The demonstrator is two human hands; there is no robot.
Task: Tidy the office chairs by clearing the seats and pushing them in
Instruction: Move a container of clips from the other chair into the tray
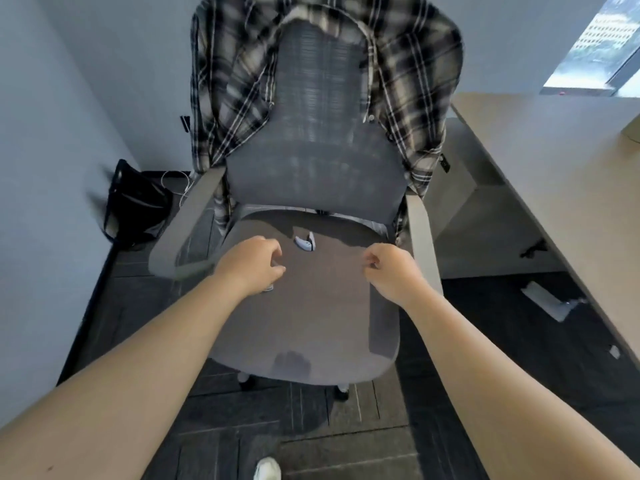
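Note:
A grey mesh office chair (313,161) faces me, with a black-and-white plaid shirt (412,84) draped over its backrest. A flat taupe-grey cloth (322,306) covers most of the seat (311,367). My left hand (254,266) hovers over the cloth's left part with fingers curled in a pinch. My right hand (391,271) pinches the cloth near its far right edge. A small white object (305,243) shows through a gap at the cloth's far edge; what it is cannot be told.
A light wooden desk (561,188) runs along the right. A black bag (135,206) and white cables sit on the dark floor by the left wall. A white paper scrap (547,301) lies under the desk. My white shoe (267,469) is at the bottom.

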